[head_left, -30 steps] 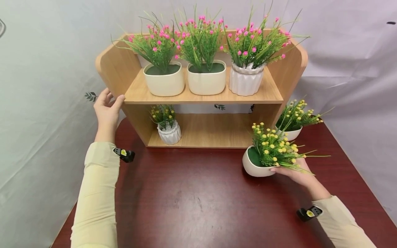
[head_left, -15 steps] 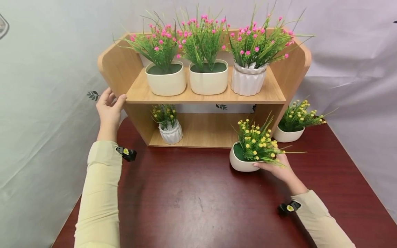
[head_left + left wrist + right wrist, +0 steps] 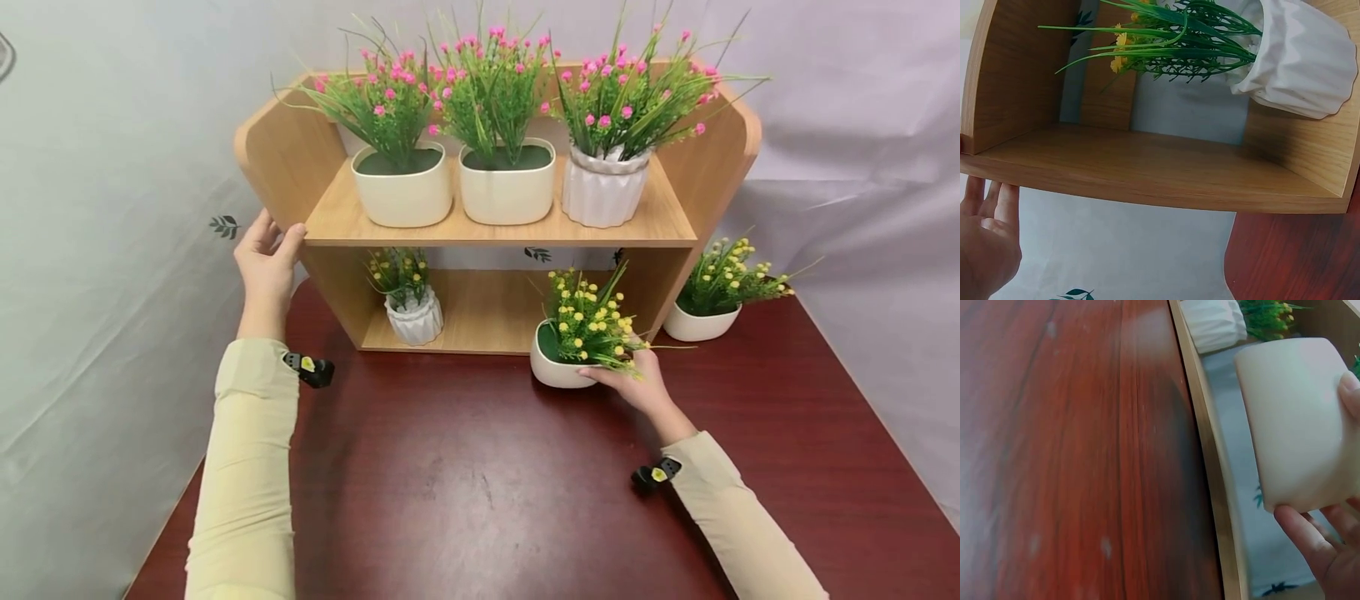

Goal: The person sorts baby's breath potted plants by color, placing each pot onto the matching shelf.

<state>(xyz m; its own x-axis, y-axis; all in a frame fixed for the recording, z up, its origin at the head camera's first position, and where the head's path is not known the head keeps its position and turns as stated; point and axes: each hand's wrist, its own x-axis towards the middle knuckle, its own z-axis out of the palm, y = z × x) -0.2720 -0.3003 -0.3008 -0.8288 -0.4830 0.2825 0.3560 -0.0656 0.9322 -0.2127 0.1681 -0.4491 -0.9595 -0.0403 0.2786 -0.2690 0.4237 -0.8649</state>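
My right hand (image 3: 640, 385) grips an oval cream pot of artificial yellow flowers (image 3: 562, 371) by its right end, thumb in front. The pot stands at the lower opening of a two-tier wooden shelf (image 3: 495, 233), near its front edge. In the right wrist view the pot's smooth side (image 3: 1297, 419) shows, with fingers (image 3: 1307, 534) against it. My left hand (image 3: 266, 271) holds the shelf's left side panel, thumb on the front edge and fingers (image 3: 1007, 203) on the outer face. A white ribbed pot of yellow flowers (image 3: 416, 319) sits at the lower tier's left.
On the upper tier stand two cream pots of pink flowers (image 3: 405, 196) (image 3: 507, 193) and one white ribbed pot (image 3: 603, 192). Another cream pot of yellow flowers (image 3: 701, 323) stands right of the shelf on the dark red table (image 3: 450, 500).
My right hand has carried the cream pot of yellow flowers leftward and toward the shelf, into line with the lower tier's opening. My left hand keeps its hold on the side panel.
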